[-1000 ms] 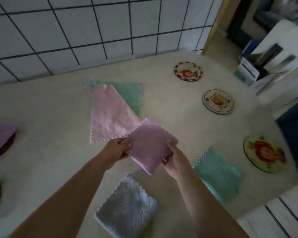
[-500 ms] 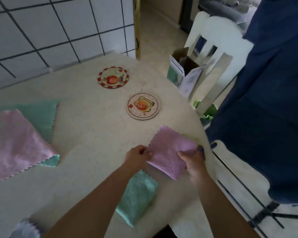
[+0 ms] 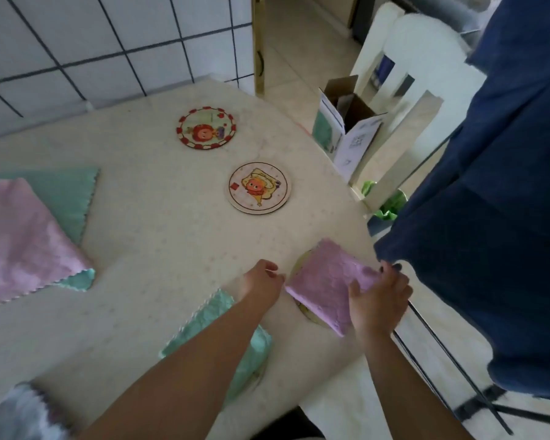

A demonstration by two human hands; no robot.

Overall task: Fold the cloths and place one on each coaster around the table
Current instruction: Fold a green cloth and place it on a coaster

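Observation:
A folded lilac cloth [image 3: 324, 281] lies on a round coaster [image 3: 306, 313] near the table's right edge; only slivers of the coaster show. My right hand [image 3: 378, 296] holds the cloth's right side, thumb on top. Just left of the cloth's corner, my left hand [image 3: 262, 279] hovers with loosely curled fingers, holding nothing. Two bare picture coasters sit farther back: a red-rimmed coaster [image 3: 206, 128] and a pale coaster [image 3: 258, 187]. Partly under my left forearm, a folded green cloth [image 3: 251, 350] covers another coaster. An unfolded pink cloth [image 3: 23, 239] overlaps an unfolded green cloth [image 3: 64, 192] at the left.
A grey cloth [image 3: 23, 408] shows blurred at the bottom left. A dark blue fabric [image 3: 496, 217] hangs close to the table's right edge. Behind it stand a white chair [image 3: 419, 74] and an open cardboard box [image 3: 346, 128]. A tiled wall [image 3: 108, 42] backs the table.
The lilac cloth has come down flat onto the coaster at the right edge. My left hand has let go of it; my right hand still holds it.

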